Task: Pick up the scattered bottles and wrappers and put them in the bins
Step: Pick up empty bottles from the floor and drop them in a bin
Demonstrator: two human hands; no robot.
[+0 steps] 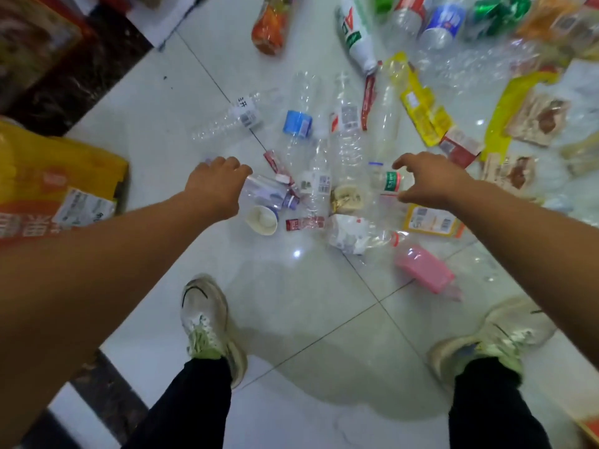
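Shoes [202,319] stand nearest, pale ones, on a shiny white floor [317,322]. A little past them lie a pink bottle [424,273], a paper cup [262,220] and a red wrapper [304,223]. Then come the two hands, both stretched down into the mess. The left hand [215,186] has its fingers curled over the bottom end of a clear bottle with a purple cap [272,194]. The hand hides the fingertips, so I cannot tell if it is really gripping the bottle or only touching it. The right hand [431,183] is spread like a claw, with a finger above and the thumb below a small bottle with a green label [389,182], and it does not hold it yet. Both bottles are down on the floor, in the middle of the pile. So the job looks to be at the picking-up step, with nearly all of it left to do. Next, I think, each hand needs to close round its bottle and lift it clear of the other bottles lying against it. Farther off lie a bottle with a blue label [296,123], a long yellow wrapper [424,115], a white bottle [356,30] and an orange bottle [270,24]. No bin shows anywhere, so the person will have to find one.
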